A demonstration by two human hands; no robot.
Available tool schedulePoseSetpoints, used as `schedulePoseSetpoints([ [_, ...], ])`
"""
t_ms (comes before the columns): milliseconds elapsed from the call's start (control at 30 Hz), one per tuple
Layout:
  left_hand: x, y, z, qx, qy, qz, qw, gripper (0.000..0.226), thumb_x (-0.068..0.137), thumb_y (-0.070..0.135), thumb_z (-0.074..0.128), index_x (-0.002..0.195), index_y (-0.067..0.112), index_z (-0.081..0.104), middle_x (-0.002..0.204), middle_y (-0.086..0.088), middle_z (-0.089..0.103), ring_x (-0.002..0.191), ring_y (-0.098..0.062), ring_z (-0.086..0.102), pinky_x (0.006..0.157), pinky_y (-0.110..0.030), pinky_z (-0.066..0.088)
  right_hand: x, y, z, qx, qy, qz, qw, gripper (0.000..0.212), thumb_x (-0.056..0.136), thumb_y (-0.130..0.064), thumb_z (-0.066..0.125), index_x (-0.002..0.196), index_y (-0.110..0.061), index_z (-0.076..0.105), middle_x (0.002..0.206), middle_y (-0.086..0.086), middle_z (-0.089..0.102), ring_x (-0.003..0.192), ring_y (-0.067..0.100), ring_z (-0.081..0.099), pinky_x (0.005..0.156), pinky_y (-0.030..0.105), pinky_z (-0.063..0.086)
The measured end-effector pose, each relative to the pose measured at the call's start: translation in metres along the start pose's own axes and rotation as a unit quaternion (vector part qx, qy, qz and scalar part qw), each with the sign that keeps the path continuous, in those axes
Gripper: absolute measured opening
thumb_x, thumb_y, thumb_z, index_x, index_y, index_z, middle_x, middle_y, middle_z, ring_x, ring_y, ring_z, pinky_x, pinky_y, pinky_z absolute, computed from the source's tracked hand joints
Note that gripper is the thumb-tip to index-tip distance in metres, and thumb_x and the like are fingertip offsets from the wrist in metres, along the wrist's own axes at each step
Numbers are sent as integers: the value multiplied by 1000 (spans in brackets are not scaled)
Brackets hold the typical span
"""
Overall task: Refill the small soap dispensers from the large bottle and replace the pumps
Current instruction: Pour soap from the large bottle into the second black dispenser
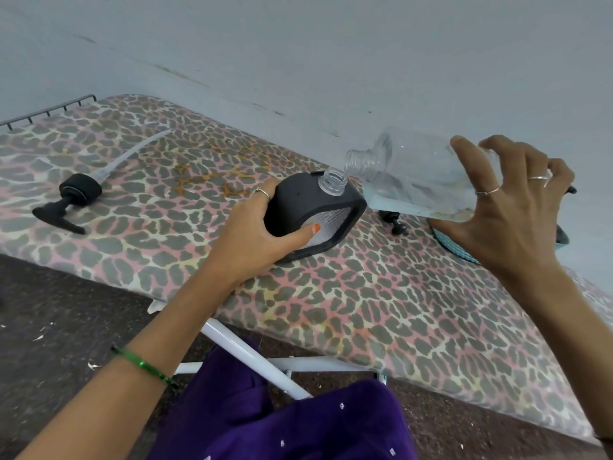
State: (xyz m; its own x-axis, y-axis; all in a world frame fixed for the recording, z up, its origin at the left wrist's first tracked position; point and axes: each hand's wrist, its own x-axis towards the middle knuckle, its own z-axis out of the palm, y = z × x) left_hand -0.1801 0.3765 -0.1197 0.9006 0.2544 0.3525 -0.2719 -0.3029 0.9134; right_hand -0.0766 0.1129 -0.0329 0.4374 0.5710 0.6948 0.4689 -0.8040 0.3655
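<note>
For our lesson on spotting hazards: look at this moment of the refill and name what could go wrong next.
1. The large bottle, tipped by the right hand, has its mouth beside rather than over the small dispenser's narrow neck, so soap may spill onto the patterned cover.
2. The left hand holds the dispenser tilted; it could overflow.

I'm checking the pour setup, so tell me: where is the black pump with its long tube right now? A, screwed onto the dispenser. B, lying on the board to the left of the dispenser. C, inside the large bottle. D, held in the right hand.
B: the pump lies loose on the board, well left of the open-necked dispenser that the left hand holds.
</note>
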Motion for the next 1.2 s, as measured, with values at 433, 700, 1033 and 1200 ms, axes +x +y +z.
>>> schedulePoseSetpoints([
  [433, 1, -3, 0, 2, 7, 3, 1000, 47, 78, 25, 77, 118, 29, 53, 110, 18, 64, 98, 5, 62, 80, -11, 49, 3, 3, -2, -4, 16, -9, 1000, 75, 72, -51, 63, 138, -29, 35, 128, 18, 45, 115, 31, 35, 90, 58, 31],
  [700, 1, -3, 0, -3, 6, 1, 1000, 48, 78, 26, 77, 119, 30, 52, 110, 21, 62, 98, 9, 59, 77, -5, 47, 6, 3, -3, -15, 21, -22, 999, 75, 74, -48, 64, 139, -30, 34, 128, 15, 41, 115, 31, 35, 90, 58, 31],
  [1033, 1, -2, 1, -2, 4, 0, 1000, 47, 79, 25, 76, 118, 31, 51, 107, 23, 61, 98, 11, 58, 77, -4, 46, 7, 4, -7, -12, 29, -22, 999, 66, 79, -55, 51, 137, -28, 38, 128, 17, 44, 115, 31, 35, 90, 57, 29],
  [1200, 1, -2, 0, -1, 6, 2, 1000, 46, 78, 25, 76, 118, 28, 53, 108, 20, 63, 98, 7, 60, 77, -6, 47, 9, 5, -7, -21, 32, -34, 999, 68, 75, -45, 58, 138, -28, 37, 128, 15, 42, 116, 31, 35, 90, 57, 29],
])
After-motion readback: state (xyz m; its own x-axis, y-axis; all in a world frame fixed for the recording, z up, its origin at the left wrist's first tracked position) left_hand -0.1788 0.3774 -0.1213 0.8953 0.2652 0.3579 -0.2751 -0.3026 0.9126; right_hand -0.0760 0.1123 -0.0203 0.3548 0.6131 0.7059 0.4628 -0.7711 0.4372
